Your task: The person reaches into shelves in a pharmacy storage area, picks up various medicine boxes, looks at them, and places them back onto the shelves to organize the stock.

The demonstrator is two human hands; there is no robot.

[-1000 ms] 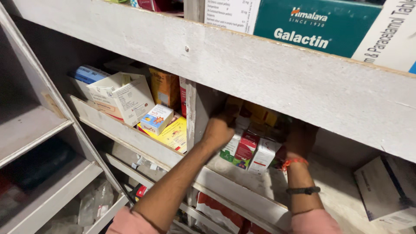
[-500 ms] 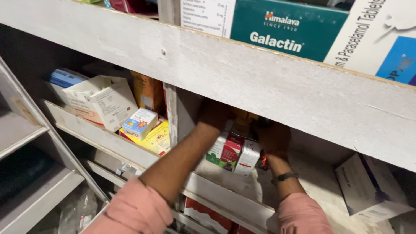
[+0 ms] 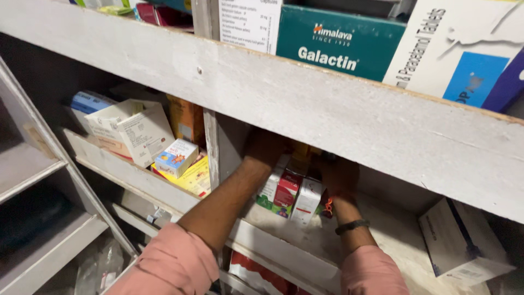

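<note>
Hands work deep in a shelf bay under a thick grey plank (image 3: 338, 109). Left hand (image 3: 263, 146) reaches over the top of a row of upright cartons (image 3: 289, 192); right hand (image 3: 339, 173) is at the row's right end, by the white carton (image 3: 307, 200). Fingers of both are in shadow behind the plank, so whether they are closed on anything cannot be told.

Risk 1: the cartons stand close to the shelf's front edge (image 3: 284, 251); a sideways push could likely tip the outer one off.

Risk 2: the left forearm passes beside the divider (image 3: 212, 147); the next bay holds a tilted white box (image 3: 136, 128) and a small blue box (image 3: 176, 157), which a knock could dislodge.

Risk 3: poor light invites picking the wrong carton.
</note>
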